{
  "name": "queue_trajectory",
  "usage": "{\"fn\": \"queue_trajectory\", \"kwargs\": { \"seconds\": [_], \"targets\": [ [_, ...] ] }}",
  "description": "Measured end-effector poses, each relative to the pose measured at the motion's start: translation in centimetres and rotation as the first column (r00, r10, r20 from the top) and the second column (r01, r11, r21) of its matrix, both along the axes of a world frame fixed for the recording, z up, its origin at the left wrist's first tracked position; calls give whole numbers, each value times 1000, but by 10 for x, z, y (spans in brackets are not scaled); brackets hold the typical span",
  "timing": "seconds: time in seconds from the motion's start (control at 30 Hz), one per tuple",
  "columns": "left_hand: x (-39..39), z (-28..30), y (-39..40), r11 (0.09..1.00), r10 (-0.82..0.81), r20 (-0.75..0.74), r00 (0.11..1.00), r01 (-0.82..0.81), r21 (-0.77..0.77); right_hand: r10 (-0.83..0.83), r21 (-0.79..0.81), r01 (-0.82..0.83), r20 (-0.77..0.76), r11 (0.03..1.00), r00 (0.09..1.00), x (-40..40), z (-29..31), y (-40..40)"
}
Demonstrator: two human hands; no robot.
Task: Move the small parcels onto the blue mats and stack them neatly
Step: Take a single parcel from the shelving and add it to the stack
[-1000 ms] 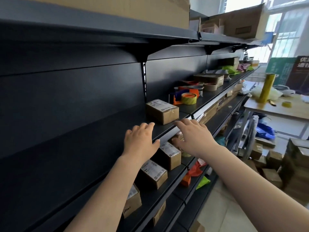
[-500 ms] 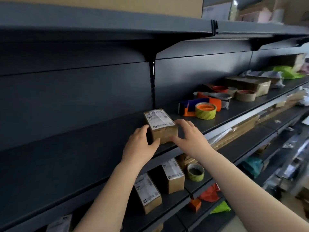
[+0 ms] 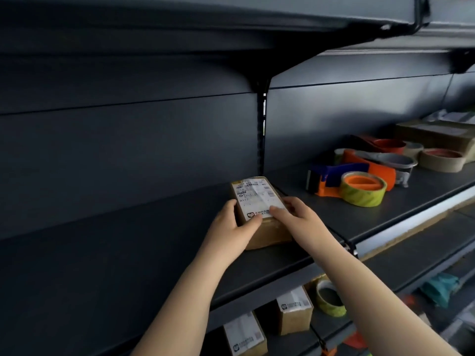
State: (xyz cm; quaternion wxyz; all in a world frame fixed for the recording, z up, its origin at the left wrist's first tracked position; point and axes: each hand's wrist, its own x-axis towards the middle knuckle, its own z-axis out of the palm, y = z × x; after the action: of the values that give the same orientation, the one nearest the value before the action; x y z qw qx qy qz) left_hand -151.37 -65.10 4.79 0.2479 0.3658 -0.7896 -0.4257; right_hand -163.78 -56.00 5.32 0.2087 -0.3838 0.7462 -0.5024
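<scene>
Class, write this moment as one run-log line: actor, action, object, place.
left hand + right hand | grip from both sides | small parcel | on dark shelf, left of tape dispenser

Matt dark metal shelf [image 3: 154,253] — brown cardboard parcel [image 3: 267,233] (white paper label), glossy tape roll [image 3: 363,191].

Your one head-worn view looks forward and slightly down, close against the dark grey metal shelf [image 3: 334,217], facing its back panel at an angle; the shelving runs away to your right, and lower shelves show at bottom right.
</scene>
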Motion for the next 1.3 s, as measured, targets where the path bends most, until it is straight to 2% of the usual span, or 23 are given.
{"fn": "queue_trajectory", "kwargs": {
  "seconds": [0.17,0.33,0.47,0.63,0.97,1.3],
  "targets": [
    [3,5,0,999,31,-74,997,-33,-27,-17,-124,20,32,992,999,5,-2,-6],
    [25,14,-5,989,148,-210,967,-148,16,105,-258,-89,48,962,993,19,2,-27],
    [37,16,0,978,211,-264,941,-200,67,184,-314,-163,36,935,982,26,4,-29],
    [43,22,22,952,305,-270,913,-289,95,294,-315,-269,31,910,955,26,4,-23],
    [45,25,56,930,366,-342,866,-352,105,380,-314,-351,37,882,924,26,4,-7],
    [76,19,94,859,501,-387,774,-499,112,526,-300,-498,13,814,851,55,2,8]
  ]
}}
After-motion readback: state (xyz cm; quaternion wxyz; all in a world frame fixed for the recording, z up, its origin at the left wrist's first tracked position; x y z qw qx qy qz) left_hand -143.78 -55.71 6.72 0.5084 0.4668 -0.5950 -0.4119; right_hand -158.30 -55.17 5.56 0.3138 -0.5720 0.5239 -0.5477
